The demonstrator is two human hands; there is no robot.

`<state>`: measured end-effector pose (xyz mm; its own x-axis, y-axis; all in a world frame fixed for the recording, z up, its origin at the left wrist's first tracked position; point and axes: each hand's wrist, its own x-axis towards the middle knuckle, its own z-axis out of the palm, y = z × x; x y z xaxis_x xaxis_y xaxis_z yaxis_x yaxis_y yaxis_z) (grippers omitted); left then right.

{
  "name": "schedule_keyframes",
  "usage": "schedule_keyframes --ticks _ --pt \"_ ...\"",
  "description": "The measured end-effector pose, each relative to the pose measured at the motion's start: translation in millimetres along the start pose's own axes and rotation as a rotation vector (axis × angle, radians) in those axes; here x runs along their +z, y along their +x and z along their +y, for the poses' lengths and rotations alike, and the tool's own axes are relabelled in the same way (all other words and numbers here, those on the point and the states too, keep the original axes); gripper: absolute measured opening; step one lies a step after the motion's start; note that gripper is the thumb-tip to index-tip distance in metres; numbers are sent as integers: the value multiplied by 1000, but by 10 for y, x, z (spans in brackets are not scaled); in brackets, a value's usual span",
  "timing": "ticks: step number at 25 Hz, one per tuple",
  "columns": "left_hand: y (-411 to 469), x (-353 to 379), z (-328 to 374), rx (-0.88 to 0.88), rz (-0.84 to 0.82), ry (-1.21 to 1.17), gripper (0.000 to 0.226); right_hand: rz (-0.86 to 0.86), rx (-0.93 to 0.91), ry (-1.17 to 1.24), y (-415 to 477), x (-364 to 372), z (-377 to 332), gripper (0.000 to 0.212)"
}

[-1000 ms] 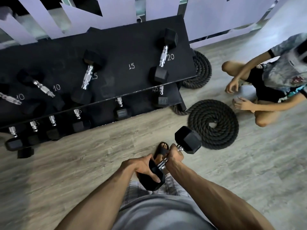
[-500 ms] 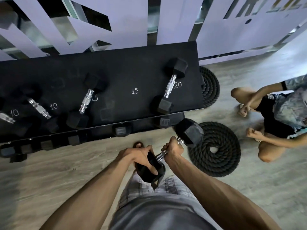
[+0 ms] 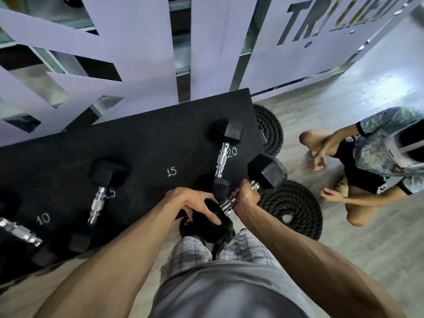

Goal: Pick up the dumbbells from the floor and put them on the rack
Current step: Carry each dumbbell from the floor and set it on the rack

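Note:
I hold a black hex dumbbell [image 3: 267,173] in the air at the front right corner of the black rack [image 3: 142,152]. My right hand [image 3: 245,196] grips its chrome handle. My left hand [image 3: 195,203] curls over its near head, fingers wrapped on the rubber. On the rack's top lie a dumbbell by the chalk "20" [image 3: 226,143], another by a "15" [image 3: 101,193], and one at the far left by "10" [image 3: 18,230]. A bare spot marked "15" sits between them.
Two coiled black battle ropes [image 3: 296,210] lie on the wooden floor right of the rack. A person [image 3: 367,157] crouches on the floor at the right. A white cut-out wall panel [image 3: 137,53] stands behind the rack. My foot is below the dumbbell.
The dumbbell has risen from knee height to the level of the rack's top and moved toward it. Both hands kept their hold. My view tilted up and closer to the rack.

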<state>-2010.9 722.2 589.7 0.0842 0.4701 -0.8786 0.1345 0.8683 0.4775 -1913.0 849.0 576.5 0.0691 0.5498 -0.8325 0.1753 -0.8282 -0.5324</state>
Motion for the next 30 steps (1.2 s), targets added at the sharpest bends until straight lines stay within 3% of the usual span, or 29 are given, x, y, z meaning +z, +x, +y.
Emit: schedule_keyframes --ticks 3,6,8,10,12,18,21,25,30 --pt "91 -266 128 -13 -24 -47 88 12 -10 -26 137 167 -233 26" --pt "222 -552 220 -20 -10 -165 68 16 -3 -68 353 320 -459 28" --pt "351 -739 251 -23 93 -257 49 16 5 -136 508 392 -603 25" --pt "519 -879 302 -20 310 -312 40 8 3 -191 662 460 -738 22" --pt "704 -932 385 -19 484 -336 42 12 -1 -251 801 501 -839 22" --pt "1310 -902 827 -14 655 -645 53 -39 -27 -463 1155 567 -1055 27" --pt "1530 -955 907 -32 634 -767 41 -76 -73 -545 1296 584 -1150 22" --pt "1714 -939 949 -64 616 -831 44 -136 -174 -633 1460 642 -1245 15" --pt "1719 -903 923 -105 710 -878 43 -228 -232 -708 1575 753 -1309 31"
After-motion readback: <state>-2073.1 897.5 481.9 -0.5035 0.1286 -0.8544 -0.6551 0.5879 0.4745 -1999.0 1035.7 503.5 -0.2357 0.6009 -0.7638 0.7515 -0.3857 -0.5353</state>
